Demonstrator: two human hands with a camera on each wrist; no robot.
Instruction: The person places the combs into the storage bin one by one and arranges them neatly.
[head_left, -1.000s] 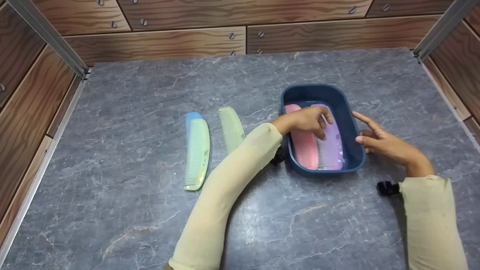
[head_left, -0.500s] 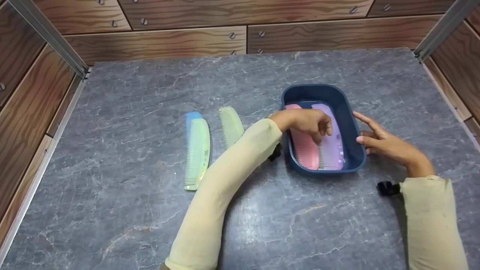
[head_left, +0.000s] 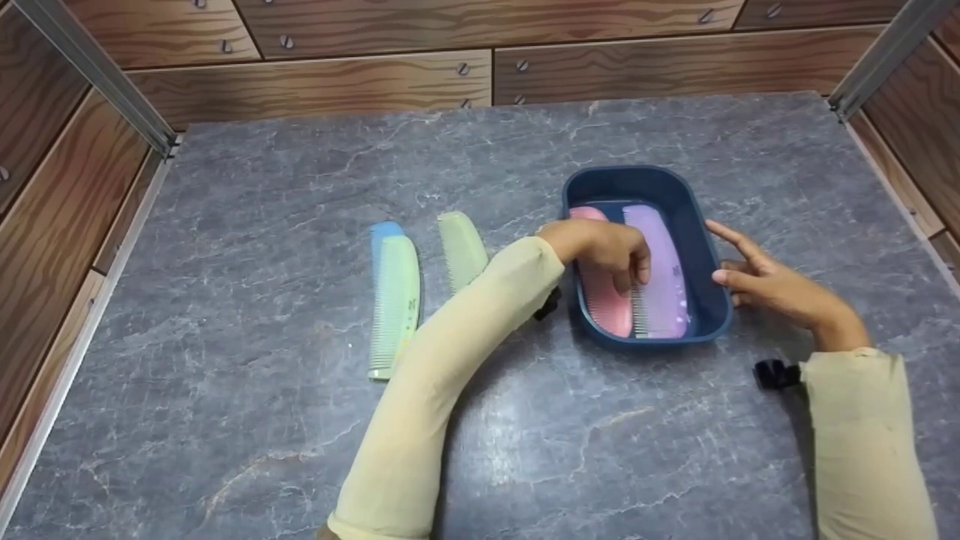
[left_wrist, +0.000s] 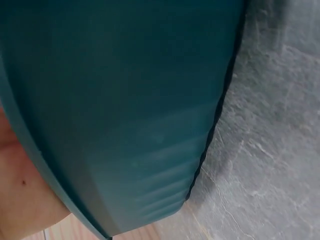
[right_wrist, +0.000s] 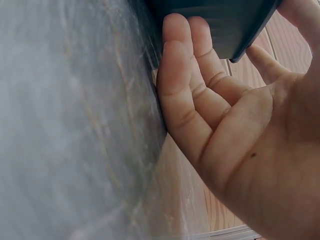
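Observation:
In the head view, a dark blue box [head_left: 634, 343] stands on the table, holding a pink comb [head_left: 611, 311] at its left and a purple comb [head_left: 664, 281] beside it. My left hand [head_left: 600, 246] reaches over the left rim, its bent fingers pointing down at the pink comb's right edge. Whether they pinch it is hidden. In the left wrist view, the box's outer wall [left_wrist: 135, 125] covers most of the picture, with part of that hand above the rim. My right hand [head_left: 787, 292] touches the box's right side with extended index finger and thumb; its other fingers are slightly bent.
Left of the box, a light green comb [head_left: 401, 300] overlaps a blue comb [head_left: 384, 231] on the grey table [head_left: 262, 300]. Another pale green comb [head_left: 461, 247] lies nearer the box, partly behind the left sleeve [head_left: 442, 375]. Wood-patterned panels [head_left: 337, 86] enclose the table.
My left hand has drawn slightly left, from over the purple comb toward the pink one, its fingers bending further down. The pink comb has shifted a little left. The right hand stays put.

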